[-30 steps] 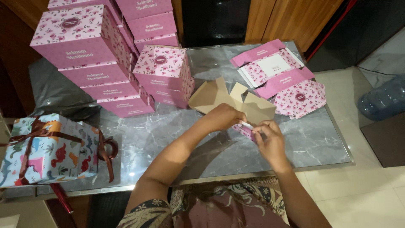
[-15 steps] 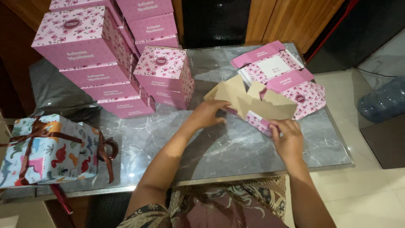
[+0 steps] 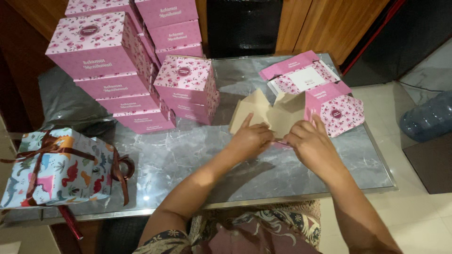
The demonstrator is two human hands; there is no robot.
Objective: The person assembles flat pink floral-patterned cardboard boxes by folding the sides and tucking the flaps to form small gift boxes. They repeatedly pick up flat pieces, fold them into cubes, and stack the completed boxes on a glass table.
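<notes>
My left hand (image 3: 251, 138) and my right hand (image 3: 310, 143) both press on a half-folded cardboard box (image 3: 278, 113), pink and floral outside, plain brown inside. Its brown flaps stand up behind my fingers, and one pink flowered flap sticks out to the right. The box rests on the grey marble-look table (image 3: 188, 155). Just behind it lies a stack of flat unfolded pink box blanks (image 3: 301, 77).
Tall stacks of finished pink flowered boxes (image 3: 117, 70) fill the back left, with a shorter stack (image 3: 186, 89) beside them. A gift-wrapped parcel with a brown ribbon (image 3: 59, 167) sits at the front left. A large water bottle (image 3: 426, 115) lies on the floor at right.
The box was lifted and turned between my hands, then set down on the table. Both hands have come together on its near edge, pressing it flat.
</notes>
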